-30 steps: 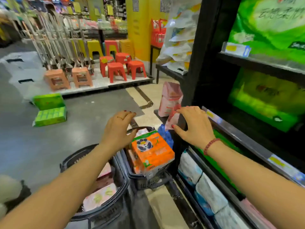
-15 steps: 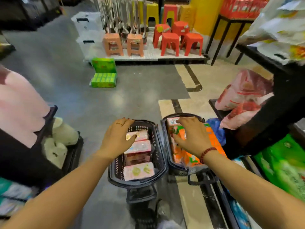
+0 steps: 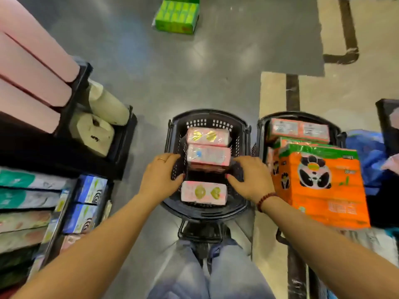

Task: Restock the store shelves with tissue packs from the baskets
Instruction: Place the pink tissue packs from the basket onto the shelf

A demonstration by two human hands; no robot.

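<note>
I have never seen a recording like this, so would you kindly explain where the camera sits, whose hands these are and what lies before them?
No machine here: a person wears one wide-angle camera on the head, looking down at their own bare hands. A black basket on the floor holds three pink tissue packs. The left hand and right hand reach in on either side of the middle pink pack; whether they grip it yet is unclear. A second basket to the right holds an orange panda-printed pack and further pink packs. A green pack lies on the floor farther off; stocked shelves stand on the left.
</note>
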